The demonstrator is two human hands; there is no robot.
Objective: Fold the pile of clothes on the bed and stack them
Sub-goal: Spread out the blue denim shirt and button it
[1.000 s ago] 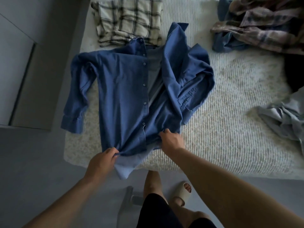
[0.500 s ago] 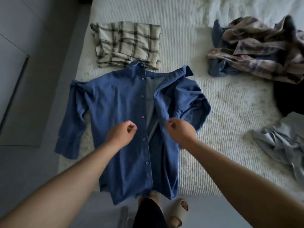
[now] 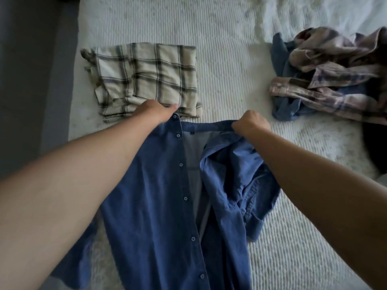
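A blue button-up shirt lies front-up on the white bed, its hem hanging over the near edge. My left hand grips the collar at the left shoulder. My right hand is curled round the collar's right side, where the fabric is bunched and the right sleeve lies crumpled. Just beyond the collar sits a folded cream plaid shirt.
A heap of unfolded clothes, a faded plaid shirt over a blue garment, lies at the back right. A dark item shows at the right edge. The floor runs along the bed's left side.
Both hands left the shirt's hem, passed over its middle and now hold the collar. The shirt has slid towards me, so its hem hangs off the bed.
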